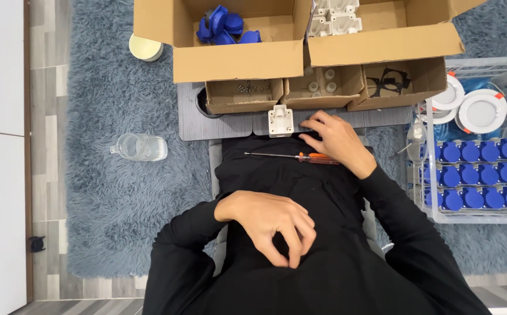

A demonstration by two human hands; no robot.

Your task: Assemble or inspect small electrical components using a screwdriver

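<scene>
Right hand (336,140) at board edge (230,123), beside white housing (281,121)

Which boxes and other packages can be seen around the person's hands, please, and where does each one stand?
Left large cardboard box: top centre, brown, flaps open, blue plastic parts inside.
Right large cardboard box: beside it, brown, open, white moulded parts inside.
Three small cardboard trays: in a row below them, brown, holding screws, small white pieces and black pieces.
White wire basket: far right, rows of blue caps inside.
No labels, signs or screens are legible.
</scene>
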